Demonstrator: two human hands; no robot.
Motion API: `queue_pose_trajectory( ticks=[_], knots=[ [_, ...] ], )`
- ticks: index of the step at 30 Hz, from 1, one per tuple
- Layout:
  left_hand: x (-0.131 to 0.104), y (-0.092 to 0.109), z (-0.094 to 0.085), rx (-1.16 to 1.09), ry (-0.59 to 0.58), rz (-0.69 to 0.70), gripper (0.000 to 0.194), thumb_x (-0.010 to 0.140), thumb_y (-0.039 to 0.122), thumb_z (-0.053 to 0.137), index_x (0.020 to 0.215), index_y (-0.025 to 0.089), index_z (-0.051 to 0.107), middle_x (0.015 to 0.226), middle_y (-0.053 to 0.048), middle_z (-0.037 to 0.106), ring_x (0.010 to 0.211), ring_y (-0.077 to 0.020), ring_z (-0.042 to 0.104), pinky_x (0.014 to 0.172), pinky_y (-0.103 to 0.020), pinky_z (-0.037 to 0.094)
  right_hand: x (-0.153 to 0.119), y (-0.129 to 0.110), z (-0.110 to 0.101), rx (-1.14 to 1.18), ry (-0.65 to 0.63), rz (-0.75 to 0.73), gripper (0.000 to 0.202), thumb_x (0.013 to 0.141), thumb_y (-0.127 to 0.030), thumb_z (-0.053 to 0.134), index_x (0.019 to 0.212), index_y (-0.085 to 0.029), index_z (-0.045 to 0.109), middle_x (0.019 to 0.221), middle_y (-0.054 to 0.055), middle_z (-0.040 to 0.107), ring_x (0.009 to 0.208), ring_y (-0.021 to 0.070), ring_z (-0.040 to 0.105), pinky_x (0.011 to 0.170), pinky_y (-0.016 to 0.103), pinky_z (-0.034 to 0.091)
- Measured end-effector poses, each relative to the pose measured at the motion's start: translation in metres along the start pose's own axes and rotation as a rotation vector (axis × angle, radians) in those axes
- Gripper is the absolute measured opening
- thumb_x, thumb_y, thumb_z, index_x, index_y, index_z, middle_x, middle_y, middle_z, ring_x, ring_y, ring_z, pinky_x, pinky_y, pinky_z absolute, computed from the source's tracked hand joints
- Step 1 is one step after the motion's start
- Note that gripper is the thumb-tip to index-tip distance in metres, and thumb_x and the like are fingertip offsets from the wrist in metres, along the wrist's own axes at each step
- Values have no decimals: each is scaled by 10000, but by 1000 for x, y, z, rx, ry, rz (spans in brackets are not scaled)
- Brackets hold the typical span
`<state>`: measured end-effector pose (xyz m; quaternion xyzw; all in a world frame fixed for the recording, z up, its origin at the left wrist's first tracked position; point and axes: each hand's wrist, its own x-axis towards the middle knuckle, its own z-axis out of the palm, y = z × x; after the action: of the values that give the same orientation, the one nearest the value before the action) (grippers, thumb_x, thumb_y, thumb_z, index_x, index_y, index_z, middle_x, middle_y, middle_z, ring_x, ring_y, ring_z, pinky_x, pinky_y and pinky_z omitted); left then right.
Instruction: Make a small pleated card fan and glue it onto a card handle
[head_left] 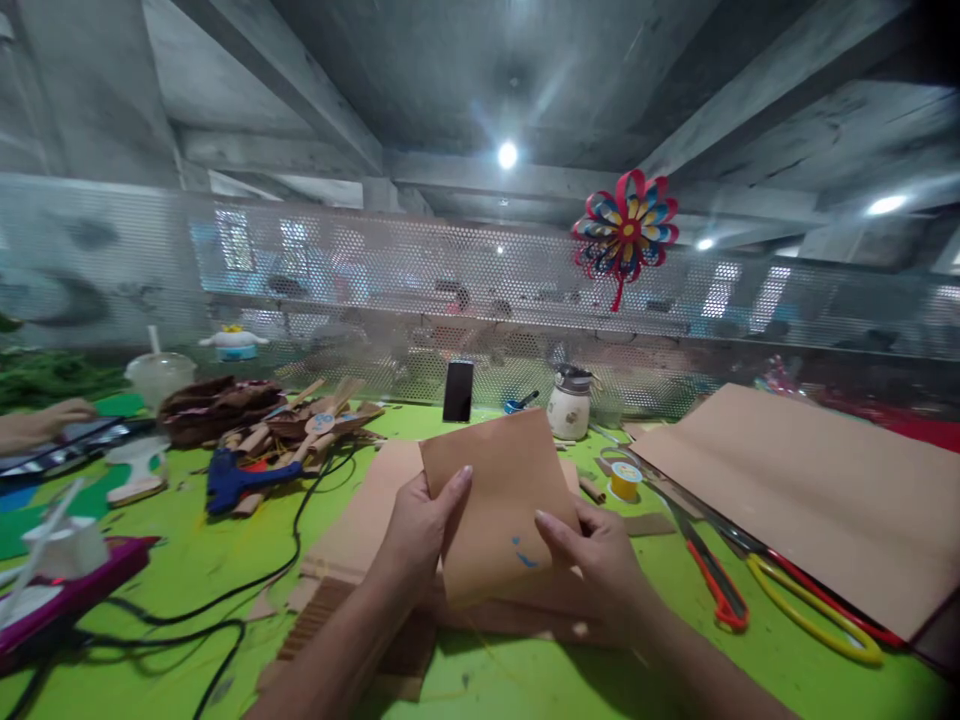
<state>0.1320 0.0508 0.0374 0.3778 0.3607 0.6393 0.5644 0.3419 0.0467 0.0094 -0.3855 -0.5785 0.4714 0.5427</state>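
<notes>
Between my two hands I hold up a piece of brown cardboard (pixel 499 480) with small blue marks near its lower right. My left hand (pixel 427 520) grips its left edge, thumb on the front face. At the right edge, my right hand (pixel 592 540) pinches it the same way, thumb in front. The fingers behind the piece are hidden. Larger cardboard sheets (pixel 367 500) lie on the green table beneath, along with a corrugated piece (pixel 322 615) near my left forearm.
On the right are a utility knife (pixel 716 575), yellow-and-red scissors (pixel 814 610), a yellow spool (pixel 624 482) and a big cardboard sheet (pixel 810 490). Leftward lie a blue glue gun (pixel 240 480), black cords (pixel 296 545) and a purple power strip (pixel 112 580). Another person's hand (pixel 45 425) shows far left.
</notes>
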Motion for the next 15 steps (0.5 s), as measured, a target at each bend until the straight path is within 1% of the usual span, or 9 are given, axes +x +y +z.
queue_pose_trajectory(
  ticks=[4,7,9,11,13,15],
  knots=[
    [0,0,1,7,8,-14,634,656,401,947,1150,98,690,906,-145,816,812,-323,793,663,-369,652,1,0,-1,39,-26,-13,497,778,-534,846,1073,-143,759,1047,148,807,961,345,742,816,425,604],
    [-1,-1,0,22,6,-10,612,689,394,928,1166,107,676,908,-139,815,727,-297,784,626,-359,642,2,-1,-1,82,-18,-51,507,770,-540,852,1087,-192,663,1056,125,783,998,319,731,838,410,598],
    [-2,-1,-1,48,9,3,589,711,389,917,1165,106,671,909,-138,814,682,-280,775,597,-343,630,3,-2,-1,104,-12,-70,573,769,-550,851,1160,-229,581,1058,100,770,987,289,730,843,392,591],
    [-2,-1,-1,72,8,2,570,727,379,908,1164,104,668,903,-137,812,668,-276,770,573,-330,618,5,-5,-1,108,-15,-69,654,788,-562,834,1265,-246,519,1029,84,770,937,266,734,814,377,588],
    [-4,-2,0,83,2,-23,558,735,373,901,1167,106,669,890,-135,811,681,-284,772,565,-330,614,6,-8,-3,96,-29,-59,661,814,-582,806,1300,-229,530,1001,90,770,916,264,730,794,373,584],
    [-5,-3,3,88,-1,-71,553,739,369,896,1173,111,672,887,-135,811,706,-297,777,569,-336,615,8,-14,-5,72,-43,-51,588,809,-605,800,1194,-196,630,982,104,763,934,273,714,793,369,575]
  ],
)
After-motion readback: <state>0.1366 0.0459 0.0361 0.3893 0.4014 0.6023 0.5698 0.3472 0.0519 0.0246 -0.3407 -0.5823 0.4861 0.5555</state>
